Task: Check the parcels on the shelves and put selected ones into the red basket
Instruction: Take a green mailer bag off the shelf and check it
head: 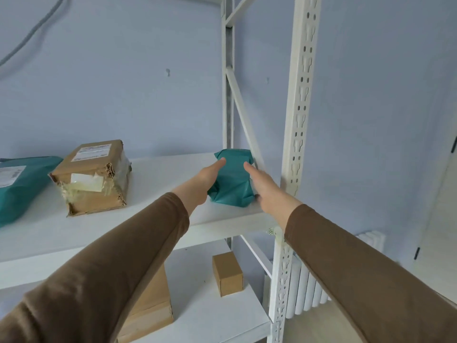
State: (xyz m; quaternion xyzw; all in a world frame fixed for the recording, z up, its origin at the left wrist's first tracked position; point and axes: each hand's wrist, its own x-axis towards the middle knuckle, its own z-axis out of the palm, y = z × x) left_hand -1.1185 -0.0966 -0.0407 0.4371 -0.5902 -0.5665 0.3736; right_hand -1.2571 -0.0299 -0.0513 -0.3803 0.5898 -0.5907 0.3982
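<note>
A small teal plastic parcel stands at the right end of the upper white shelf. My left hand presses against its left side and my right hand against its right side, fingers stretched forward, so both hands clasp it while it rests on the shelf. Both arms wear brown sleeves. The red basket is not in view.
A torn brown cardboard parcel and a large teal bag lie further left on the same shelf. On the lower shelf stand a small cardboard box and a bigger box. White shelf posts rise right beside the parcel.
</note>
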